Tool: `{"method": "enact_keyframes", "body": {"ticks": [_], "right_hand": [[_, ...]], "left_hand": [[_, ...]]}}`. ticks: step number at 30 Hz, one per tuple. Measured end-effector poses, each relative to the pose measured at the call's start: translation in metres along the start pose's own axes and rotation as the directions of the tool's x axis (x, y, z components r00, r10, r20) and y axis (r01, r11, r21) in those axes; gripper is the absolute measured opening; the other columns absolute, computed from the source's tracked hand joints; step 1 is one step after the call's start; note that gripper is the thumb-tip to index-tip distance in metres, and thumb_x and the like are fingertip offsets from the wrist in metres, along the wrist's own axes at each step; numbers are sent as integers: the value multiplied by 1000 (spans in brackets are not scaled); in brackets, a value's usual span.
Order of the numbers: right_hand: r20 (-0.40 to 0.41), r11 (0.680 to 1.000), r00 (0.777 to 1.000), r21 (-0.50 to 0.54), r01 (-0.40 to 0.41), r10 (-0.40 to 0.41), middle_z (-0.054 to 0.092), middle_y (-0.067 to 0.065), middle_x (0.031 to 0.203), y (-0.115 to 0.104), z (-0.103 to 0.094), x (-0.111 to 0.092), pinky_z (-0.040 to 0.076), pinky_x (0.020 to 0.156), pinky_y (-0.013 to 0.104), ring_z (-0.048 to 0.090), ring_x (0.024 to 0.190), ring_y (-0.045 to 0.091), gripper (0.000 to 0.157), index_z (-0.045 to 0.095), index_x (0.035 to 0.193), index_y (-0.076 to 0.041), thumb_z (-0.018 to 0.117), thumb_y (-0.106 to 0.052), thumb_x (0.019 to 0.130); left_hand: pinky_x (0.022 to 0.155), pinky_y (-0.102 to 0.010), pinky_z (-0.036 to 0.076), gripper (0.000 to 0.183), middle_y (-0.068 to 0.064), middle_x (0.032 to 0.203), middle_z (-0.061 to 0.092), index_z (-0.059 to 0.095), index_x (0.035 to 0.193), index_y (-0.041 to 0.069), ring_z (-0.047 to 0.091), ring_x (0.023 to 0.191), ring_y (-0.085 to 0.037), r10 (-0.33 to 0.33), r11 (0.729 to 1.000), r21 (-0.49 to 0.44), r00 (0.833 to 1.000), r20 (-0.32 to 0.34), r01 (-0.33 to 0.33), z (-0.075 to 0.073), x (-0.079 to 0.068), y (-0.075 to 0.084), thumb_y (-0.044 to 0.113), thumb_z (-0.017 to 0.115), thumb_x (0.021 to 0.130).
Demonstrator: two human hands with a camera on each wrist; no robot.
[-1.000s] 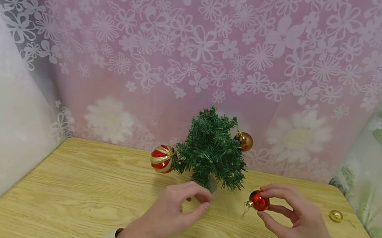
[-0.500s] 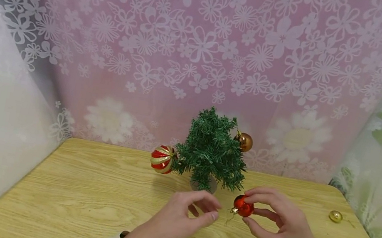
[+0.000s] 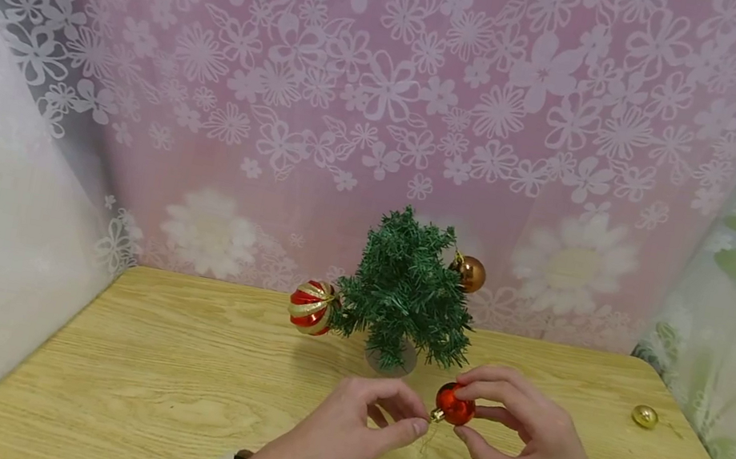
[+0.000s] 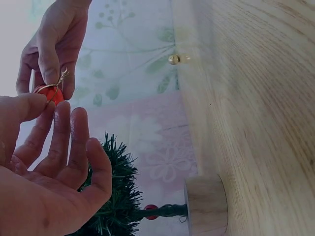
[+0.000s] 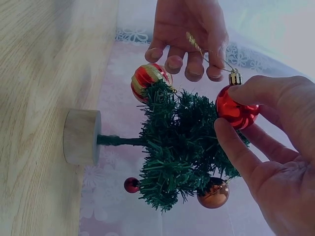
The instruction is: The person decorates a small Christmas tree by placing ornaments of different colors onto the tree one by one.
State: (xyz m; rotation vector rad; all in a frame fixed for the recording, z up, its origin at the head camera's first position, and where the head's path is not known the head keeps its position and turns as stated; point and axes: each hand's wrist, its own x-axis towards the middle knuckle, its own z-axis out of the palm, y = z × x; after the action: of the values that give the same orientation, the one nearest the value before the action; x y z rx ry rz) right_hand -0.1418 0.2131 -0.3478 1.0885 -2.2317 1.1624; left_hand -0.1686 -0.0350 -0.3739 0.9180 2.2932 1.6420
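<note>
In the head view my right hand (image 3: 537,441) holds a shiny red Christmas bauble (image 3: 456,404) between thumb and fingers, its gold cap turned to the left. The thumb and index finger of my left hand (image 3: 356,431) meet at the cap, pinching the gold hanging string (image 5: 194,43); its loose end shows in the right wrist view. Both hands are above the table, in front of a small green Christmas tree (image 3: 405,288). A red and gold striped bauble (image 3: 311,308) hangs on the tree's left, a copper bauble (image 3: 473,275) at its upper right.
The tree stands on a round wooden base (image 5: 80,137). A small dark red bauble (image 5: 131,185) hangs low on it. At the right of the wooden table (image 3: 180,393) lies a gold bauble (image 3: 644,416). Flowered curtains (image 3: 392,87) enclose the back and sides.
My right hand has brought the red bauble left and slightly nearer. My left hand has moved right, and its fingertips have closed on the string by the cap.
</note>
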Motion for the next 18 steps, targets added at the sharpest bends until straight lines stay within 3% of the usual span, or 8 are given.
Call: {"method": "enact_keyframes", "body": {"ticks": [4,10,14,18], "right_hand": [[-20,999,999,-13,38,-38,63,5,121,1,1,0,59,82,19,68,106,3,61,68,117,-12,82,21,68],[-40,998,999,-54,34,-37,59,-2,117,0,3,-2,59,77,17,66,98,3,65,68,114,-18,84,21,65],[-42,1000,999,-18,10,-11,56,-3,117,1,6,-3,59,72,19,63,97,4,60,65,110,-19,82,20,68],[-29,999,999,51,-12,14,61,0,119,1,10,-2,59,68,22,65,99,6,51,61,107,-17,79,17,75]], "left_hand": [[80,-23,54,15,5,98,75,74,104,22,66,88,0,-5,1000,2,999,-44,5,-2,-1,1,34,65,101],[79,-25,56,13,0,99,75,72,105,23,66,83,-4,3,1000,-4,990,-142,-4,-6,-4,0,34,64,102],[78,-26,56,10,3,99,74,71,105,28,66,83,-5,15,1000,3,983,-186,-15,-8,-5,0,34,64,102],[77,-27,56,10,2,99,74,70,106,27,66,83,-5,54,999,6,977,-208,-54,-8,-5,2,33,63,103]]}}
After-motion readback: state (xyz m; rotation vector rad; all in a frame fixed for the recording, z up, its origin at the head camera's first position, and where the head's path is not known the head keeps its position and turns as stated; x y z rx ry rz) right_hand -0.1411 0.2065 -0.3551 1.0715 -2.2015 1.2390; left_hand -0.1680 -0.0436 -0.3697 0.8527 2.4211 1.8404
